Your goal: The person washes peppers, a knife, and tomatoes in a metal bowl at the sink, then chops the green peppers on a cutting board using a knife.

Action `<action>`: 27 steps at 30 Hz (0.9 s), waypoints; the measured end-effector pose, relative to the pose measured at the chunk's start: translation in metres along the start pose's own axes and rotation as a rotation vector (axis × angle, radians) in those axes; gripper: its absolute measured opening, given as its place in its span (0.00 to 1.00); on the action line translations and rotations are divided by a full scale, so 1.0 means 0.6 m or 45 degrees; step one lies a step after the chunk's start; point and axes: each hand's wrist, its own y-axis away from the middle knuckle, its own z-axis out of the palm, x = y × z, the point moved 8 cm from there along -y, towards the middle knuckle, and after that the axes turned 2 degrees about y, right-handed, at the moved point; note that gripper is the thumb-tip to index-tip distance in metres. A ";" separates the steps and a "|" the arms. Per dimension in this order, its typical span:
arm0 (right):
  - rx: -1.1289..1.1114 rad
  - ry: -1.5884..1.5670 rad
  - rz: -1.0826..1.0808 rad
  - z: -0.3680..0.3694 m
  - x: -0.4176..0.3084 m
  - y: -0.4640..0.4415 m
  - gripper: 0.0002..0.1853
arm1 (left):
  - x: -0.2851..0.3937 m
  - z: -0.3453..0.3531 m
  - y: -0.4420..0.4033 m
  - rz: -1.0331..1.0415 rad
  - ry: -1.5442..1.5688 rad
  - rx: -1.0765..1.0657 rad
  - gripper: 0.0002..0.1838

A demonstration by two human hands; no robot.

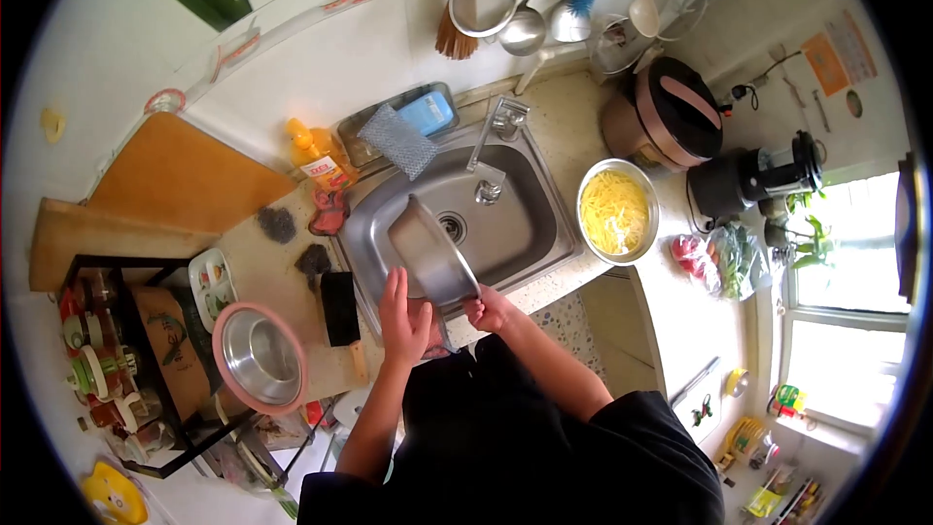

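Observation:
A stainless steel basin (432,251) is tilted on its side over the near part of the metal sink (530,192). My right hand (491,312) is closed on the basin's rim at its near right end. My left hand (403,319) is at the basin's near left side, fingers stretched out and apart from a grip; whether the palm touches the metal I cannot tell. Behind the basin are the sink drain (451,226) and the faucet (489,160). No running water can be made out.
A metal bowl of yellow shreds (614,212) stands right of the sink. A cleaver (339,309) lies at the left, near a pink-rimmed pot (259,358). An orange detergent bottle (321,156) and a mesh cloth (397,140) sit behind the sink. A rice cooker (661,117) stands at the back right.

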 end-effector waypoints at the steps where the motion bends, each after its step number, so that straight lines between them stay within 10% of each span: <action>1: 0.013 0.038 -0.017 0.005 0.005 0.001 0.16 | -0.003 0.004 0.002 0.001 0.036 0.009 0.38; 7: 0.256 0.154 -0.233 -0.003 0.011 0.028 0.09 | -0.001 -0.012 0.030 -0.164 0.429 0.124 0.40; 17: 0.485 0.977 -0.791 -0.009 -0.024 0.231 0.16 | -0.079 0.062 0.159 -1.258 1.051 0.014 0.38; 27: 0.867 0.989 -1.150 -0.207 -0.023 0.534 0.19 | 0.085 0.283 0.219 -1.211 0.917 -0.444 0.27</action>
